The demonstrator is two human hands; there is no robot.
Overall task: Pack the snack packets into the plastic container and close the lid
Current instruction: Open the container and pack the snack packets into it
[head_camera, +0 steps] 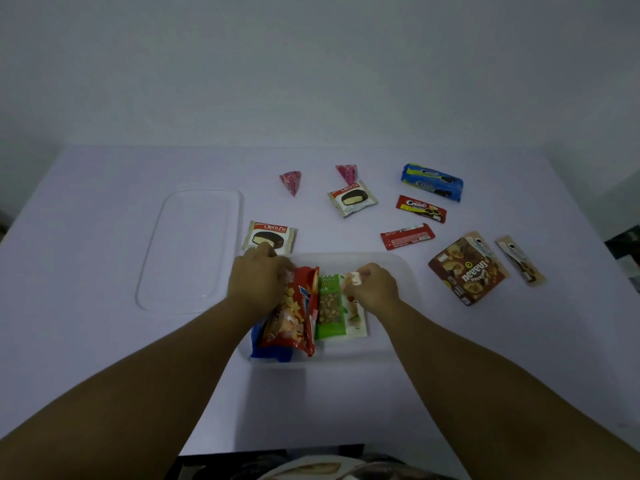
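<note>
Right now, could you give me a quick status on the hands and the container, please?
Left hand grips red packet; right hand pinches white packet. Both inside container, green packet between. Lid off, on the table beside it.

We see dim, flat, bluish light (no hard shadows). The wide lens bows the worktop (104, 237) edges. Corners darken.

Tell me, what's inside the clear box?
Inside the clear box are a red snack bag, a green nut packet, a white packet and something blue, mostly covered by the red bag.
</note>
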